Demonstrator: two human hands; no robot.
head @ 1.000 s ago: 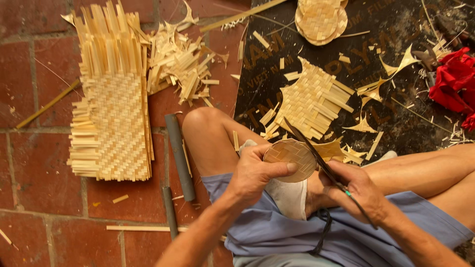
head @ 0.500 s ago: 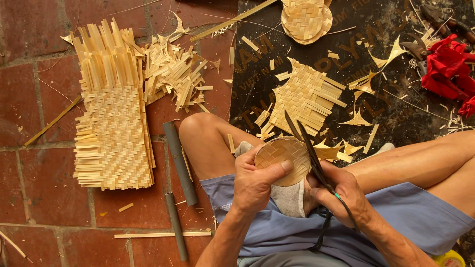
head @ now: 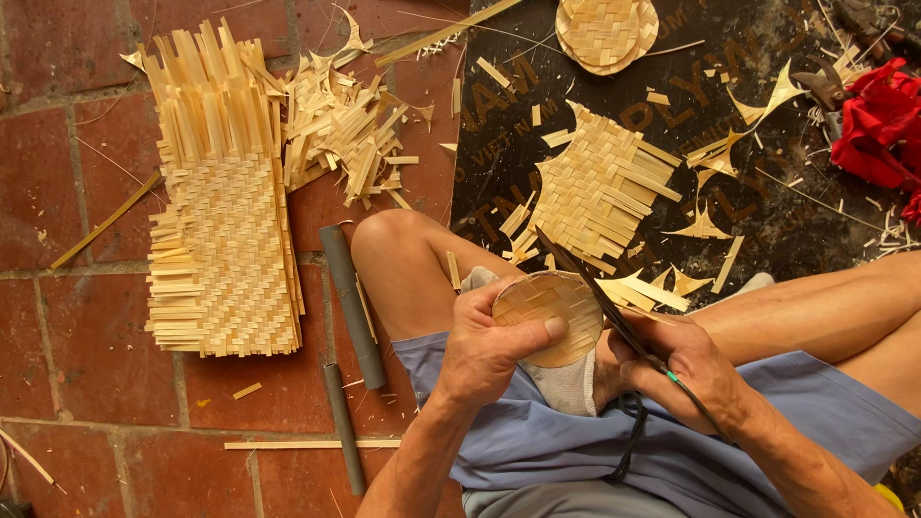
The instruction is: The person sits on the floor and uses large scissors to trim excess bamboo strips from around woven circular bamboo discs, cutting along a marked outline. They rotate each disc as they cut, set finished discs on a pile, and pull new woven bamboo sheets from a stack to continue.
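Far left on brick floor (head: 58, 153): long woven bamboo mat (head: 225, 254), uncut, loose strip ends fringing it; offcut pile (head: 341, 129) beside it. Two grey tubes (head: 350, 307) near our knee.

Centre: our left hand (head: 489, 345) pinches round woven disc (head: 549, 317), thumb pressed on its face, above our lap. Edge looks mostly trimmed round, we judge; cutting not finished.

Right hand (head: 686, 369) closed around scissors (head: 600, 297), blades at disc rim.

Behind, on dark sheet (head: 767, 192): square woven piece (head: 595, 187) uncut; finished discs (head: 604, 34) stacked at top.

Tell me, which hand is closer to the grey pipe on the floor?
Left. The left hand holds the woven disc just beside the grey pipe; the right hand, holding scissors, is farther away.
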